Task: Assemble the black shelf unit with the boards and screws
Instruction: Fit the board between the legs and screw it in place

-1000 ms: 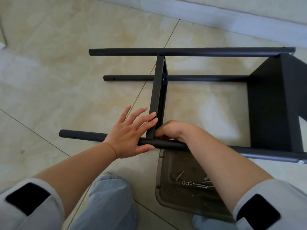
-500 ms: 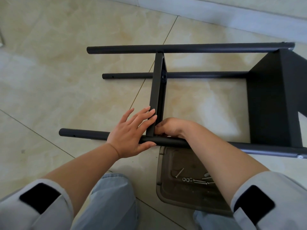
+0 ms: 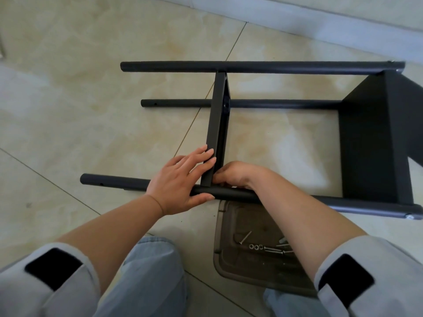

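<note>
The black shelf frame lies on its side on the tiled floor. The near pole (image 3: 114, 183) runs left to right, with the upper far pole (image 3: 274, 67) and the lower far pole (image 3: 274, 103) beyond it. The middle board (image 3: 217, 124) stands between the poles, and an end board (image 3: 370, 145) is fixed at the right. My left hand (image 3: 180, 179) presses straight fingers against the middle board's near end, thumb along the near pole. My right hand (image 3: 235, 177) has fingers curled at the joint of board and pole; what they hold is hidden.
A brown plastic tray (image 3: 231, 266) sits on the floor under my right forearm, holding several screws and washers (image 3: 270, 248). My knee in light jeans (image 3: 155, 271) is just in front of the near pole. A wall skirting (image 3: 320, 21) runs along the far side.
My left hand's fingers have drawn together and lie flatter against the middle board. My right hand stays at the joint. The frame has not visibly moved.
</note>
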